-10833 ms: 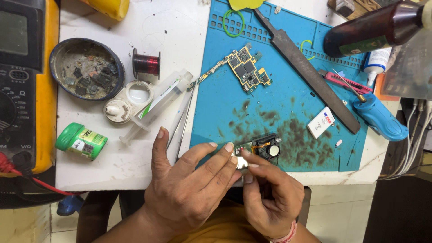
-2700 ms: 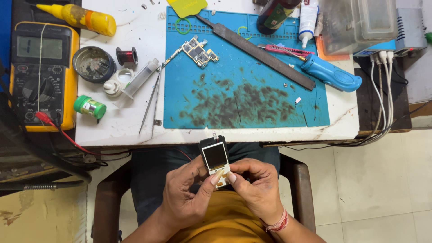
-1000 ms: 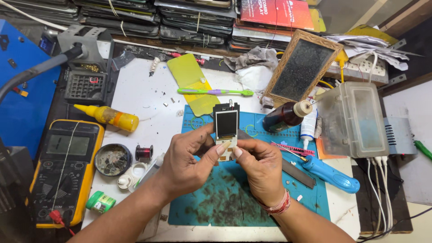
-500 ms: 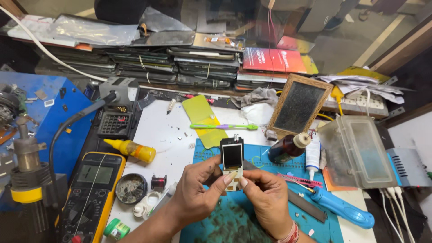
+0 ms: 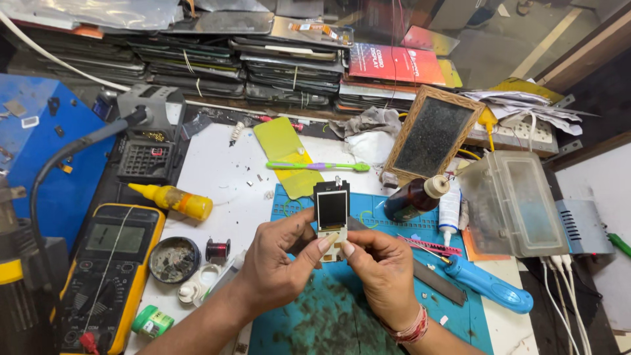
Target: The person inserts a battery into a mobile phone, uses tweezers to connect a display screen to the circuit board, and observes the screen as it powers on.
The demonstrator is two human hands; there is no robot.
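Note:
Both my hands hold a small phone board with a dark screen [image 5: 331, 215] upright above the blue work mat [image 5: 328, 315]. My left hand [image 5: 279, 261] grips its lower left side with thumb and fingers. My right hand [image 5: 380, 273] pinches the lower right edge, with a red thread band on the wrist. The screen faces me and shows nothing.
A yellow multimeter [image 5: 108, 269], round tin [image 5: 173, 259], copper wire spool [image 5: 217, 250] and yellow glue bottle [image 5: 174, 200] lie left. A toothbrush [image 5: 315, 167], brown bottle [image 5: 411, 198], clear plastic box [image 5: 516, 204], blue-handled tool [image 5: 490, 289] and framed dark pad [image 5: 434, 135] sit behind and right.
My hands lifted the phone board from my lap up over the mat. The view tilted up from the table's near edge toward the cluttered back shelves.

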